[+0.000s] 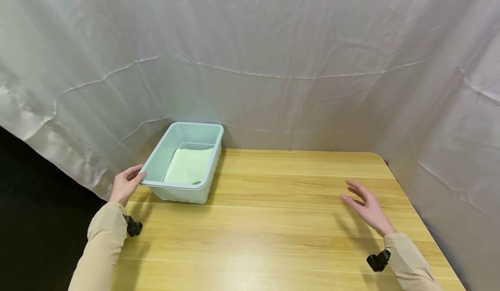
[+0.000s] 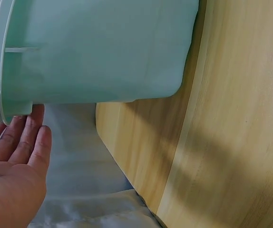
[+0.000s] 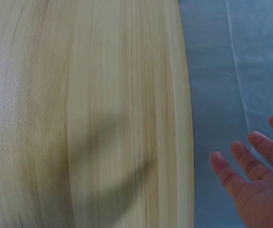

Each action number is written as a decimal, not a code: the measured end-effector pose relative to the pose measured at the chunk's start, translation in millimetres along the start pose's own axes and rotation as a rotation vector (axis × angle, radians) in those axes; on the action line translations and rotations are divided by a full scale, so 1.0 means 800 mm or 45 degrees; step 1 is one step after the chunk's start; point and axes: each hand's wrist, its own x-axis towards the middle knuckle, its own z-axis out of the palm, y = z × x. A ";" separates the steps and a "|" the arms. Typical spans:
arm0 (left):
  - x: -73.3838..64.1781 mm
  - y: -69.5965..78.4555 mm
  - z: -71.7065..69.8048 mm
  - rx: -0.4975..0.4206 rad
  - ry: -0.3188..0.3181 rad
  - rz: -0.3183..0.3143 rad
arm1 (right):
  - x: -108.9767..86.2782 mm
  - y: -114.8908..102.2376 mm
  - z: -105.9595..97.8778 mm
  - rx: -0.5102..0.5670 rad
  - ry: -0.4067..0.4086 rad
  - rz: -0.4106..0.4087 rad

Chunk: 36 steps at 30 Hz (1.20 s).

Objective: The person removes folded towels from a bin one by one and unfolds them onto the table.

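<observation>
A pale blue-green plastic bin (image 1: 177, 194) stands at the far left of the table. My left hand (image 1: 126, 184) holds its near left corner, thumb over the rim and fingers beneath it. In the left wrist view, the fingertips of that hand (image 2: 20, 161) reach under the rim beside the bin's wall (image 2: 108, 52). Inside lies a flat, pale whitish-green item (image 1: 189, 165) with a small dark green mark; its kind cannot be told. Over the right side of the table, my right hand (image 1: 367, 208) hovers with fingers spread, holding nothing. The right wrist view shows this hand (image 3: 262, 190) too.
The wooden table (image 1: 273, 221) has a rounded far right corner. Grey-white curtains (image 1: 297, 65) hang behind it and along both sides. A dark area (image 1: 39, 221) lies to the left. Each wrist carries a small black camera (image 1: 378, 260).
</observation>
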 end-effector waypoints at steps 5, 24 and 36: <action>-0.002 -0.002 0.000 -0.050 -0.006 0.028 | -0.001 0.001 0.001 -0.006 0.007 0.004; -0.005 0.004 0.021 -0.246 -0.283 0.054 | -0.001 0.005 0.003 -0.023 -0.006 0.002; -0.022 0.010 0.036 -0.199 -0.326 0.102 | -0.003 0.002 0.005 -0.044 -0.032 0.017</action>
